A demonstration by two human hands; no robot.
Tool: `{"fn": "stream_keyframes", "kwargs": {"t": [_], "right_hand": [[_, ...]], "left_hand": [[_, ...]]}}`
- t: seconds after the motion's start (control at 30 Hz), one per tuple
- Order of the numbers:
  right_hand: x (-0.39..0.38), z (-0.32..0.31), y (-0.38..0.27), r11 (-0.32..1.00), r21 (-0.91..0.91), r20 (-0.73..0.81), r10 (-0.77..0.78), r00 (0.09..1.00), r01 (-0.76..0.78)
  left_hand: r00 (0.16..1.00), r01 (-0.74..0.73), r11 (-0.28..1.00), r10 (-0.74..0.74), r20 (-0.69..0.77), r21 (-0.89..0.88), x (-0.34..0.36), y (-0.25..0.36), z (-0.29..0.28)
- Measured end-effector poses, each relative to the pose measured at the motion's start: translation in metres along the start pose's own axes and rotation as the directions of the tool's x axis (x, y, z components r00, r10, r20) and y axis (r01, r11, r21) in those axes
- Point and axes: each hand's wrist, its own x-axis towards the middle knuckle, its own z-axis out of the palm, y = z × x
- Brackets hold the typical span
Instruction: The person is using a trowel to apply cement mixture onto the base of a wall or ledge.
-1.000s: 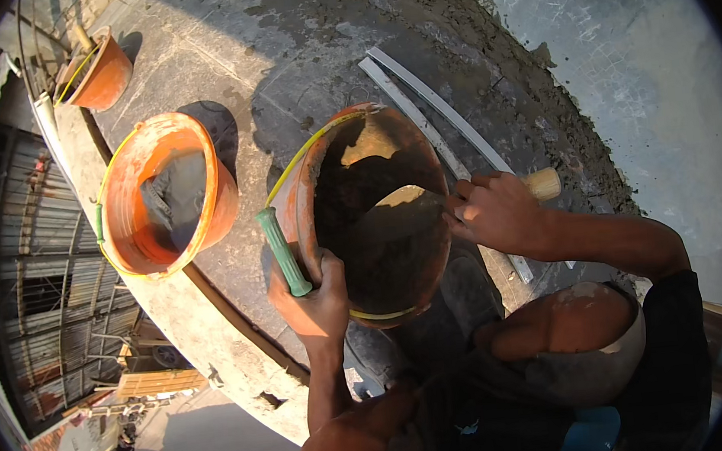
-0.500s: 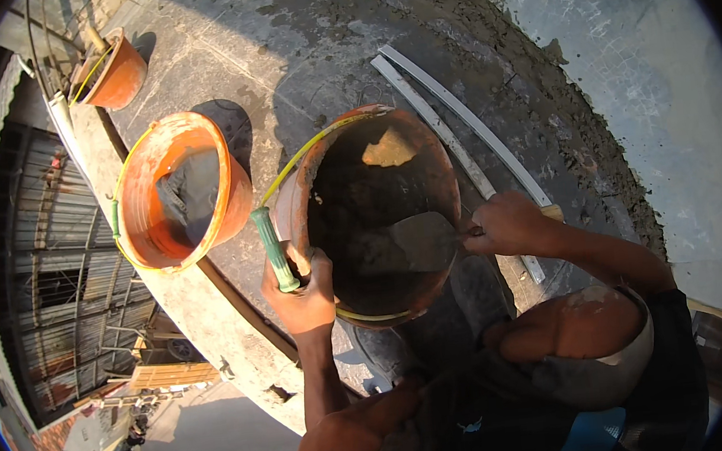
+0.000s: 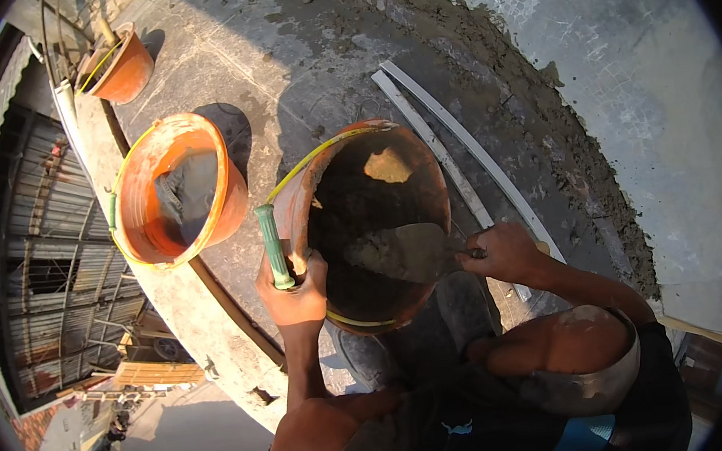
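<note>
Head view: an orange bucket (image 3: 361, 225) on the concrete ledge (image 3: 214, 57) is gripped at its rim and green handle (image 3: 270, 245) by the left hand (image 3: 293, 288). A trowel (image 3: 403, 252) is clasped by the right hand (image 3: 502, 251), its blade inside the bucket. A second bucket (image 3: 175, 191) stands just beside.

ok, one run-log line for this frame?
left hand: grips bucket rim by green handle grip | right hand: holds trowel inside bucket | second bucket: apart, on ledge
</note>
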Motion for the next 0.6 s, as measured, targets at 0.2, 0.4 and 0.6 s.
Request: {"fn": "stream_keyframes", "kwargs": {"t": [0.2, 0.4, 0.6], "right_hand": [[-0.003, 0.007, 0.010, 0.996, 0.085, 0.017, -0.028, 0.999, 0.027], [-0.046, -0.019, 0.032, 0.991, 0.130, -0.030, 0.040, 0.999, -0.035], [-0.084, -0.054, 0.061, 0.830, 0.555, 0.263, -0.122, 0.957, -0.046]], "left_hand": [[0.998, 0.058, 0.995, -0.061, -0.035, -0.080, 0.007, -0.009, -0.009], [0.996, 0.066, 0.997, -0.068, -0.059, -0.032, 0.034, -0.046, -0.040], [0.987, 0.115, 0.987, -0.126, -0.097, -0.111, 0.032, -0.048, -0.055]]}}
